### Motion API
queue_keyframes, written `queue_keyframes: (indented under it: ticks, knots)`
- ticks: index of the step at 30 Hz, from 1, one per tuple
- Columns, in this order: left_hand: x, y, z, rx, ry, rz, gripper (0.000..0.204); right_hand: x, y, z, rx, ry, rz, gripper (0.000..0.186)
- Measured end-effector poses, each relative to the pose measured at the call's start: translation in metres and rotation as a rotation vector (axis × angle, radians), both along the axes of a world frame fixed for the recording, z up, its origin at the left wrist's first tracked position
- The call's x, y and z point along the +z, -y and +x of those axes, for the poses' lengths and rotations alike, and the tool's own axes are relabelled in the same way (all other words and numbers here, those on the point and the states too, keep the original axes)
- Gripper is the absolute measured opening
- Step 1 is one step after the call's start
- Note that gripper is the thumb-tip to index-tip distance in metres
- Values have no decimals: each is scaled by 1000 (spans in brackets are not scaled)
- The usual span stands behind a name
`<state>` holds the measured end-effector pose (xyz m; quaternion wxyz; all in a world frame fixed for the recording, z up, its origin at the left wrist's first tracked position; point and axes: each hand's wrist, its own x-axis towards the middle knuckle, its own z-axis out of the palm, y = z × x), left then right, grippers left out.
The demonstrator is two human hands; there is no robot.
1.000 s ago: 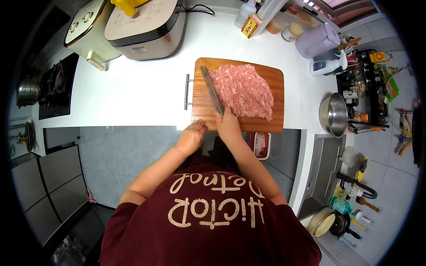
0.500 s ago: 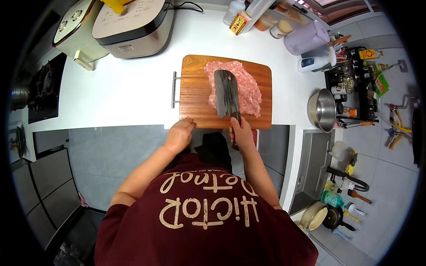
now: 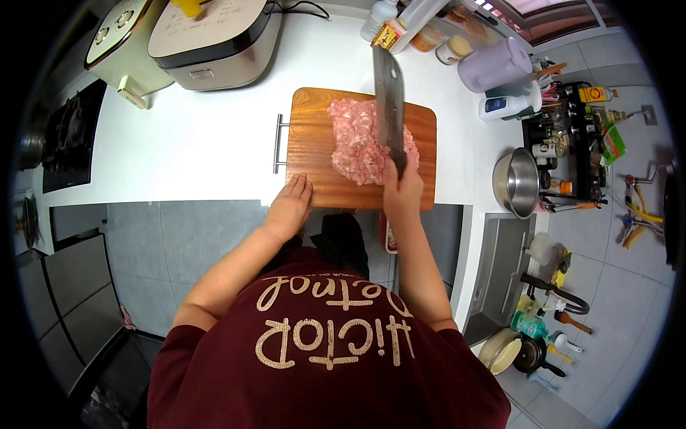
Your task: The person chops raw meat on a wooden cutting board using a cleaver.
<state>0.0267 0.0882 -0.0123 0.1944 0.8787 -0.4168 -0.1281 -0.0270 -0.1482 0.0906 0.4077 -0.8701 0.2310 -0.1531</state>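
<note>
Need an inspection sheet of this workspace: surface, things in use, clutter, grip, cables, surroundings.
Surface: white counter; wooden cutting board at its front edge.
Things in use: minced meat spread on the board; cleaver over it, tip past the board's far edge; blade contact can't be told.
Clutter: beige appliance and pale green appliance at far left; lilac jug and steel bowl at right.
Grip: right hand closed on the cleaver's handle; left hand open, fingers at the board's near-left corner.
Cables: black cord by the beige appliance.
Surroundings: black hob left, sink right.
</note>
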Motion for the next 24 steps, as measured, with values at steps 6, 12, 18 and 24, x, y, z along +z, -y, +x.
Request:
queue_keyframes:
  ticks: [6, 12, 18, 24]
  knots:
    - [-15, -3, 2, 0, 67, -22, 49, -51, 15, 4, 24, -226, -38, 36]
    - [-15, -1, 2, -8, 137, -29, 52, -21, -1, 3, 10, 77, -200, 36]
    - [-17, -4, 2, 4, 121, -38, 51, -9, 9, 6, 25, -361, -75, 33]
    - [-17, 1, 3, -18, 121, -38, 50, -76, 28, -15, 34, -251, -224, 35]
